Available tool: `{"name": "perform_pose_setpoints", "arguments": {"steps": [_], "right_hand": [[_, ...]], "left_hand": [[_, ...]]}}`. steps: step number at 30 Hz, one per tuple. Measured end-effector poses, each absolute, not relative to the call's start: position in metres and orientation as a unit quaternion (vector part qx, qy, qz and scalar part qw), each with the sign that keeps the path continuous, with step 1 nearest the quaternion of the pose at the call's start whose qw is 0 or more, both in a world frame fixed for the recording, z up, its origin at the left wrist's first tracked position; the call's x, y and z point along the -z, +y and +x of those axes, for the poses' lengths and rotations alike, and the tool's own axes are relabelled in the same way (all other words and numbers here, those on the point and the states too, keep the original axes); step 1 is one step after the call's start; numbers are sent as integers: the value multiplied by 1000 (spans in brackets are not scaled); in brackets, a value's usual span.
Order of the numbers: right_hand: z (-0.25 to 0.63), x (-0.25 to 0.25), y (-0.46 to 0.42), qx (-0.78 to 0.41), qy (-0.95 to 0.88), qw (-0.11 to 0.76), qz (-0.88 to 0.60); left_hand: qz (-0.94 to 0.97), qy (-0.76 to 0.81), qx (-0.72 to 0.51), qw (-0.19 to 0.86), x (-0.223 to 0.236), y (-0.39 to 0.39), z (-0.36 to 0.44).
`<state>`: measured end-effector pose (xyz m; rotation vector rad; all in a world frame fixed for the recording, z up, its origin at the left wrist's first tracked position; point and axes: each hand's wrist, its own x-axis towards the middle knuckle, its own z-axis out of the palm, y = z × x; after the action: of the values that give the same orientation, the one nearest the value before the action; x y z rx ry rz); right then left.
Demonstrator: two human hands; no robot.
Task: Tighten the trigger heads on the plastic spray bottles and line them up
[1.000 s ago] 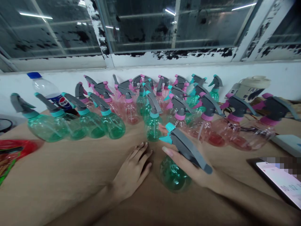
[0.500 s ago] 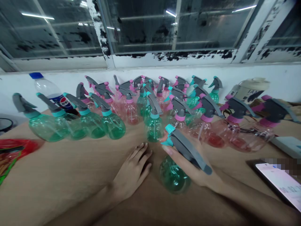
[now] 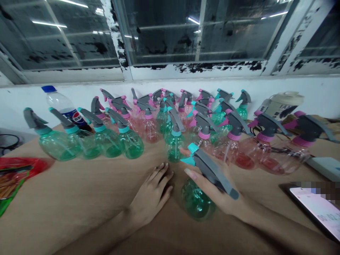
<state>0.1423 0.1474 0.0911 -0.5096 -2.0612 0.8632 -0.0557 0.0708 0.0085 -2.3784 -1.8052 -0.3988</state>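
Note:
My right hand (image 3: 225, 191) is wrapped round the neck of a green spray bottle (image 3: 198, 202), whose grey head with a turquoise nozzle and trigger (image 3: 209, 166) shows above the fingers. That bottle is at the table's near middle, its nozzle toward the upper left. My left hand (image 3: 154, 191) lies palm down on the table to the left of it, fingers stretched out and holding nothing. Just beyond the two hands stands another green spray bottle (image 3: 174, 148). The neck under my right hand is hidden.
Several green spray bottles (image 3: 132, 145) form a row on the left, pink ones (image 3: 244, 159) on the right, with more behind. A cola bottle (image 3: 60, 102), a red packet (image 3: 23, 170), a phone (image 3: 316, 209) and a pale jug (image 3: 285, 102) lie or stand around the wooden table (image 3: 87, 198).
The view has shifted slightly, so the bottles and windows sit a little lower and further right. My right hand keeps its hold on the spray bottle, and my left hand stays on the table.

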Motion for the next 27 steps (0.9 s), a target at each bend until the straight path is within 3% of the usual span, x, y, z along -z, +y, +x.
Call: {"name": "perform_pose_setpoints", "arguments": {"steps": [22, 27], "right_hand": [[139, -94, 144, -332, -798, 455, -213], [137, -97, 147, -329, -813, 431, -213]], "left_hand": [[-790, -601, 108, 57, -12, 70, -53], [-789, -603, 111, 45, -12, 71, -53]]}}
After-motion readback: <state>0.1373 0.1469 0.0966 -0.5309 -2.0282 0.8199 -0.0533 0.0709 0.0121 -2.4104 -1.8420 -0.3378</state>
